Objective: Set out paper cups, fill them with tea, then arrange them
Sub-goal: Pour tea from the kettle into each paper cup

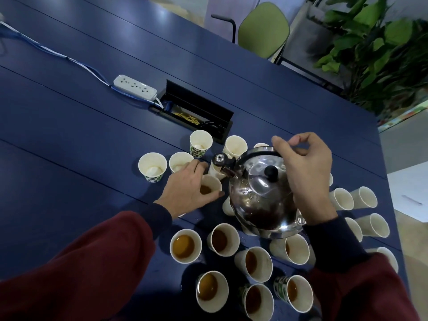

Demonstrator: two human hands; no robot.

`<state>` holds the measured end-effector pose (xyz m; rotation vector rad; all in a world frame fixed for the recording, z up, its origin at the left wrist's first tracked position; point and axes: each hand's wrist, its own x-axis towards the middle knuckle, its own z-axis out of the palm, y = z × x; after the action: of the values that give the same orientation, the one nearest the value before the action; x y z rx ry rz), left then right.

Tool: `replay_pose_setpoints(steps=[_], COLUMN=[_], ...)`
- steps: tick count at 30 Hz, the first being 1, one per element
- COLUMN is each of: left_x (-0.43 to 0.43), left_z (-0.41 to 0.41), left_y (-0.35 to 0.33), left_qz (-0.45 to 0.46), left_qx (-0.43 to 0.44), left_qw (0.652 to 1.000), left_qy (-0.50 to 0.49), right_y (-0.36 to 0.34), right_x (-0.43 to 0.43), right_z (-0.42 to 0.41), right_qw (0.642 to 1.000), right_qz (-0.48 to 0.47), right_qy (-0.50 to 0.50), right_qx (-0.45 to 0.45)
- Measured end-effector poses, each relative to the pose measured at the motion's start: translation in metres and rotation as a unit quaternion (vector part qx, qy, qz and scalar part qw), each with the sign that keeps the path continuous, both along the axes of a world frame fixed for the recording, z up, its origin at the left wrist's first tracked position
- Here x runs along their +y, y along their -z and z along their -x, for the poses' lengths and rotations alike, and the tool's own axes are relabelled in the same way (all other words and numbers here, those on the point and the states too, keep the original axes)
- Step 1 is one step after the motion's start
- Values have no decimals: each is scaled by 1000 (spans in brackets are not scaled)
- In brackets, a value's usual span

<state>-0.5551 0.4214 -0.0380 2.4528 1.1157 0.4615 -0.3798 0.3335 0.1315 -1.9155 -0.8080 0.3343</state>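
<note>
My right hand (303, 174) grips the black handle of a shiny steel kettle (261, 195), held above the blue table (69, 140) with its spout (223, 162) pointing left. My left hand (187, 193) curls round a paper cup (211, 186) holding a little brown tea, just below the spout. Several cups of tea (185, 249) stand near me. Empty cups with white tea bags (152, 167) stand behind my left hand. More empty cups (363, 198) stand at the right, partly hidden by my right arm.
A white power strip (135, 86) with a blue-white cable lies at the back left. Beside it an open black cable box (199, 110) is set into the table. A green chair (264, 28) and a leafy plant (379, 49) stand beyond the far edge.
</note>
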Motion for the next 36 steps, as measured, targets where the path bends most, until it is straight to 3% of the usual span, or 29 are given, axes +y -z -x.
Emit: replay_pose_setpoints(steps=[4, 13, 20, 28, 36], left_x=[15, 46, 44, 46, 45], left_z=[-12, -54, -71, -73, -70], left_y=[-7, -12, -8, -9, -8], left_qz=[-11, 64, 39, 62, 77], left_qx=[-54, 67, 105, 38, 23], left_qw=[998, 995, 994, 997, 996], left_qy=[-23, 33, 4, -26, -25], right_y=[-4, -8, -2, 5, 6], right_x=[4, 17, 27, 42, 49], right_z=[-10, -37, -47, -43, -37], right_qw=[999, 1000, 996, 990, 978], right_qz=[-33, -25, 18, 57, 79], right_qy=[15, 4, -14, -48, -79], right_qx=[16, -17, -81, -123, -176])
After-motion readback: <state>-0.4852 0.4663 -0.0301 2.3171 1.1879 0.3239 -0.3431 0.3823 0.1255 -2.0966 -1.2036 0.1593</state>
